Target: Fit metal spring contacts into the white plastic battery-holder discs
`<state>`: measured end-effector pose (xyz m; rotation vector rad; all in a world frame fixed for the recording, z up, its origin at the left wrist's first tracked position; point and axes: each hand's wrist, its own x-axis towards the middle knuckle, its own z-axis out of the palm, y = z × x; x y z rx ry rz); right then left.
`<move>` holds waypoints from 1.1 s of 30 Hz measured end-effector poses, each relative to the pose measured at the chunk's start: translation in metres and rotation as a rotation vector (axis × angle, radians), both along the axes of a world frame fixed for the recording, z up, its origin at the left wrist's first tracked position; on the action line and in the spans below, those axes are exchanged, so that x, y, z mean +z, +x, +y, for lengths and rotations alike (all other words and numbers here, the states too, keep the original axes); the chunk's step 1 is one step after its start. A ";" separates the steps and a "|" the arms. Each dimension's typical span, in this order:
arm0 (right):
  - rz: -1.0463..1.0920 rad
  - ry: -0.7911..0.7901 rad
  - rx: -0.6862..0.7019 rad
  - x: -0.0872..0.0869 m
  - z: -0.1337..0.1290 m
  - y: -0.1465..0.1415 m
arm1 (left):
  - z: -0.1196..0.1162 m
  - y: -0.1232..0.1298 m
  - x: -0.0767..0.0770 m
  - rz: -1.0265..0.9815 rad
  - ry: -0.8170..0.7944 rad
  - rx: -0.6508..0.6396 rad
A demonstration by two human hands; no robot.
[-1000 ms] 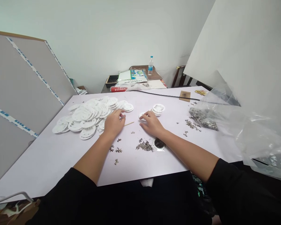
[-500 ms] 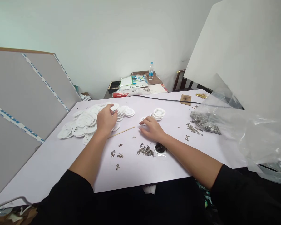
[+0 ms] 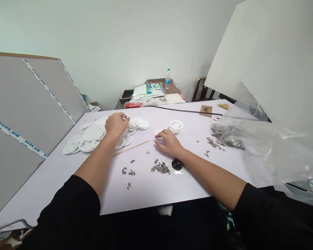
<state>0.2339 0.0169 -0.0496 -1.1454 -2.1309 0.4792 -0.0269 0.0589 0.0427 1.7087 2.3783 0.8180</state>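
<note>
My left hand [image 3: 115,124] is over a pile of white round discs [image 3: 90,133], its fingers pinched around something small and pale that I cannot make out. Beside a short stack of the same discs [image 3: 176,125], my right hand [image 3: 169,143] rests low with curved fingers and a gap between thumb and forefinger. Its fingertips are at the edge of a single white disc [image 3: 159,133], partly hidden by them. Between the hands lies a thin wooden stick [image 3: 131,148]. Nearer to me is a heap of small metal pieces [image 3: 161,167] beside a round black-centred item [image 3: 177,165].
A clear plastic bag [image 3: 229,135] of metal pieces lies at the right, with loose pieces [image 3: 214,142] spilled before it. A black cable [image 3: 182,110] crosses the table's far side. Grey panels [image 3: 28,104] stand at the left. Behind are a water bottle [image 3: 168,80] and packets.
My left hand has shifted slightly left and turned over the disc pile, its fingers still pinched. My right hand has stayed in place beside the small stack.
</note>
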 end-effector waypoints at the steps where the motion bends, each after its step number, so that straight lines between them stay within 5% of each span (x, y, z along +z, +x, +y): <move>1: 0.007 0.005 0.000 0.000 0.000 0.000 | -0.002 0.001 0.002 -0.028 0.036 0.004; 4: 0.090 0.006 -0.003 0.001 0.000 -0.001 | -0.016 0.010 0.006 -0.109 0.200 -0.104; 6: 0.234 -0.061 -0.004 0.003 -0.002 -0.002 | -0.031 0.022 0.004 -0.174 0.232 -0.308; 9: 0.577 -0.341 0.141 0.010 -0.008 -0.005 | -0.055 0.040 -0.006 -0.077 0.186 -0.741; 13: 0.709 -0.622 0.230 0.018 -0.017 -0.008 | -0.074 0.049 -0.022 0.014 0.061 -1.002; 17: 0.546 -0.526 0.069 0.018 -0.018 -0.002 | -0.074 0.027 -0.026 -0.148 -0.013 -0.856; 22: 0.424 -0.396 -0.003 0.015 -0.013 0.005 | -0.069 -0.013 -0.021 0.010 -0.555 -0.868; 24: 0.424 -0.379 -0.007 0.015 -0.012 0.005 | -0.070 -0.018 -0.020 0.035 -0.658 -0.860; 33: 0.446 -0.422 -0.018 0.012 -0.008 0.004 | -0.073 -0.007 -0.025 0.122 -0.697 -0.756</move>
